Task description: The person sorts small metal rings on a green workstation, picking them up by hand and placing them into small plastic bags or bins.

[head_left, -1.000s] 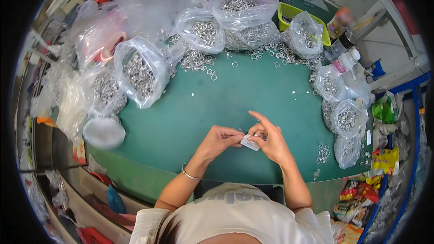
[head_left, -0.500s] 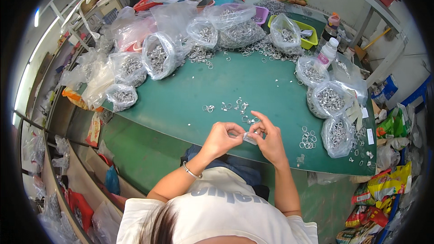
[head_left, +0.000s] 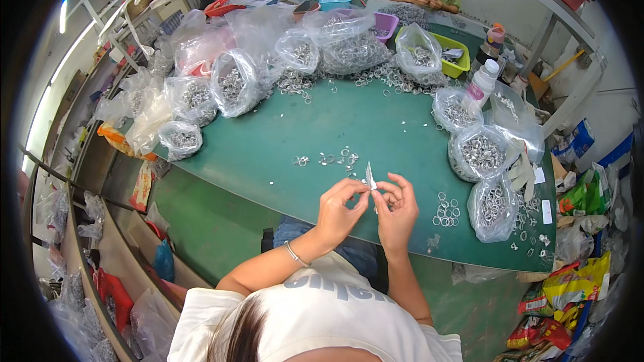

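You are pinching a small white packet (head_left: 369,175) between both hands at the near edge of the green table (head_left: 376,127): your left hand (head_left: 341,209) and right hand (head_left: 397,206) are closing fingertips on it. A few loose rings (head_left: 329,159) are lying beyond; many full bags (head_left: 231,82) are waiting, so most seems left.

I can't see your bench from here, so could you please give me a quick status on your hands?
Left hand and right hand together pinching a small clear packet. Above green table edge. Loose metal rings just beyond, not blocking.
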A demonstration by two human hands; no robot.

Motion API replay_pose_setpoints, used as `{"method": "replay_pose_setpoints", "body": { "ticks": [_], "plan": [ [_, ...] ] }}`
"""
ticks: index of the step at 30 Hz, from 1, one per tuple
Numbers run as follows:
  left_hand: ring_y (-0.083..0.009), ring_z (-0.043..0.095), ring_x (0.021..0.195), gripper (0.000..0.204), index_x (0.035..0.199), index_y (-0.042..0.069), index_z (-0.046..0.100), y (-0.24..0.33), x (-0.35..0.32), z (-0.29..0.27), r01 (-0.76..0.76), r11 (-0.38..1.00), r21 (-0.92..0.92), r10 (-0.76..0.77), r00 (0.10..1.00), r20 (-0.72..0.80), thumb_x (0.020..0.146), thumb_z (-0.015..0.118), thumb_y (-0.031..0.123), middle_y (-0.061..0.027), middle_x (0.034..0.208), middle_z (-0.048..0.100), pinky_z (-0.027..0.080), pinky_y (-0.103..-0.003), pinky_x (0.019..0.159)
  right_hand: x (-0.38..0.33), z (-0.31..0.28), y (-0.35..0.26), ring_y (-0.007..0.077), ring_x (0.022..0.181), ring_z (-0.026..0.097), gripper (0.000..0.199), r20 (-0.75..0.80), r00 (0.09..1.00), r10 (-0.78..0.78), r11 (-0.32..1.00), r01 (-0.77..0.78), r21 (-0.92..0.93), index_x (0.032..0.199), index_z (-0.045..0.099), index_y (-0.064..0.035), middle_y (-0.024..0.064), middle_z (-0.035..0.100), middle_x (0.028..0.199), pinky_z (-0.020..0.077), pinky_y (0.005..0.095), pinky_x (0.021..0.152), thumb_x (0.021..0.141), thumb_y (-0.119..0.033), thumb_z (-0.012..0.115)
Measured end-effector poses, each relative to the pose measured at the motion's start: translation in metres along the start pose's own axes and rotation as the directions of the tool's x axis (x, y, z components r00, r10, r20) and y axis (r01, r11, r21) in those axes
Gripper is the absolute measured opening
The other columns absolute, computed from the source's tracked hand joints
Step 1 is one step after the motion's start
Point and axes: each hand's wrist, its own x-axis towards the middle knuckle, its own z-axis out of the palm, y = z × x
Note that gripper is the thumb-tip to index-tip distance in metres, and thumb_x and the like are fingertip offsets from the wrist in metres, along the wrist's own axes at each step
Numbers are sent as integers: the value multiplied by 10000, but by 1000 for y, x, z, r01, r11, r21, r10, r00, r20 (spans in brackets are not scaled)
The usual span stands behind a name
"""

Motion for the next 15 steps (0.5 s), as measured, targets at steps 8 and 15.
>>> {"method": "replay_pose_setpoints", "body": {
  "ticks": [8, 15],
  "plan": [
    [-192, 609, 684, 148, 850, -10, 642, -13, 17, 6, -95, 994, 52, 93, 995, 36, 718, 669, -71, -108, 791, 634, 488, -268, 577, 12, 6, 3, 33, 612, 509, 404, 0, 999, -36, 979, 35, -199, 1182, 474, 41, 70, 629, 858, 408, 179, 534, 797, 102, 579],
    [-190, 600, 654, 165, 818, -17, 618, -32, 31, 7, -197, 979, 53, 191, 976, 101, 682, 681, -87, -103, 766, 619, 490, -271, 574, 25, 18, 19, 57, 592, 521, 410, -109, 989, -96, 956, 62, -286, 1161, 480, 11, 60, 616, 786, 408, 204, 525, 772, 83, 587]
  ]
}}
